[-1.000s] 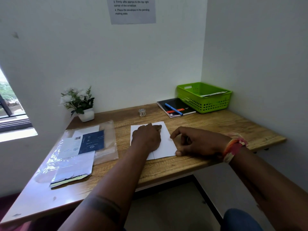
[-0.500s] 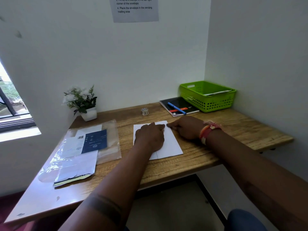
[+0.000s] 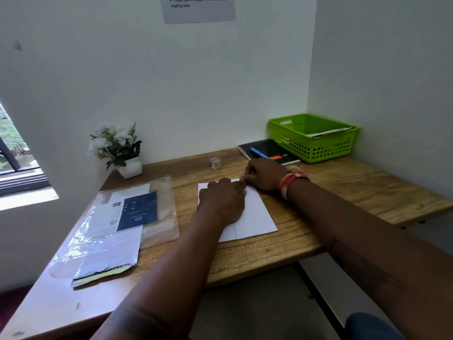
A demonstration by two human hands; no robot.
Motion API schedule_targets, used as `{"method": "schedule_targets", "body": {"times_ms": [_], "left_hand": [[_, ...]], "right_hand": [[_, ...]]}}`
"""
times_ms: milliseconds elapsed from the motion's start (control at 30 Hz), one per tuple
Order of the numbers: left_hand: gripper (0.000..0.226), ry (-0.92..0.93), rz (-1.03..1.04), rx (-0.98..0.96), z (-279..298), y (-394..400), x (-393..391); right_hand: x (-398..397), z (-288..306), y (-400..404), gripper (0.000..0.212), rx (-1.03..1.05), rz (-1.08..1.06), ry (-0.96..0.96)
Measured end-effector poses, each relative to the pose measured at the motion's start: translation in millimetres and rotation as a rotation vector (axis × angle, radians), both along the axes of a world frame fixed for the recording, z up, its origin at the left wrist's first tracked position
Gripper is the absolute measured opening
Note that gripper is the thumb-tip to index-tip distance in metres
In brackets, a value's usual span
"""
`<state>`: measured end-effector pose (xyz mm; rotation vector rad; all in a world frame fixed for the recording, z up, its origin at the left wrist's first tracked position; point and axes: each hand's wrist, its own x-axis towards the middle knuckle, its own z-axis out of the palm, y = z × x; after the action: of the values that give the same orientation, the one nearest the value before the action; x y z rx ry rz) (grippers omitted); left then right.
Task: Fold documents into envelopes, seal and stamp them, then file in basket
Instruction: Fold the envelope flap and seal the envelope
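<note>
A white folded document (image 3: 257, 214) lies flat on the wooden desk (image 3: 355, 192) in front of me, with a crease line running along it. My left hand (image 3: 221, 202) rests on its left half with bent fingers and holds it down. My right hand (image 3: 264, 174), with a coloured band at the wrist, has its fingertips on the sheet's far right corner, touching the left hand's fingertips. The green basket (image 3: 316, 146) stands at the back right corner with a white envelope (image 3: 328, 132) in it. A small roll (image 3: 215, 163) sits behind the sheet.
A clear plastic sleeve (image 3: 117, 217) with white and dark blue papers lies to the left. A potted white-flower plant (image 3: 120, 148) stands at the back left. A black notebook (image 3: 269, 148) with a blue pen (image 3: 258, 153) lies beside the basket. Walls close the back and right.
My right hand has slid from the sheet's near right edge up to its far right corner. My left hand has stayed on the sheet. The camera has tilted slightly down.
</note>
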<state>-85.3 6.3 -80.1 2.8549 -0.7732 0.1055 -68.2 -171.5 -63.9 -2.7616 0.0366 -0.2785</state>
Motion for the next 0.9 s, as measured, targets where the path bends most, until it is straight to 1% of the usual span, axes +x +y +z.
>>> {"method": "schedule_targets", "body": {"times_ms": [100,200,300,400,500,567,700,900], "left_hand": [[0.046,0.011,0.003,-0.043,0,0,0],[0.046,0.011,0.009,-0.071,1,-1,0],[0.046,0.006,0.009,-0.094,1,-2,-1],[0.047,-0.001,0.016,-0.114,0,-1,-1],[0.046,0.007,0.024,-0.125,0,-1,0],[0.046,0.013,0.026,-0.124,1,-1,0],[0.045,0.024,0.031,-0.116,4,-2,-1],[0.047,0.027,0.018,-0.134,6,0,-5]], "right_hand": [[3,2,-1,0.026,-0.017,0.019,-0.002],[6,1,2,0.033,-0.120,0.008,-0.030],[10,5,8,0.042,-0.201,-0.018,0.019],[15,10,9,0.035,-0.167,0.001,0.078],[16,9,7,0.020,-0.075,0.040,0.053],[14,8,4,0.022,-0.049,0.045,0.039],[14,9,-2,0.026,-0.119,0.046,0.033],[11,7,-5,0.020,-0.084,0.089,0.066]]}}
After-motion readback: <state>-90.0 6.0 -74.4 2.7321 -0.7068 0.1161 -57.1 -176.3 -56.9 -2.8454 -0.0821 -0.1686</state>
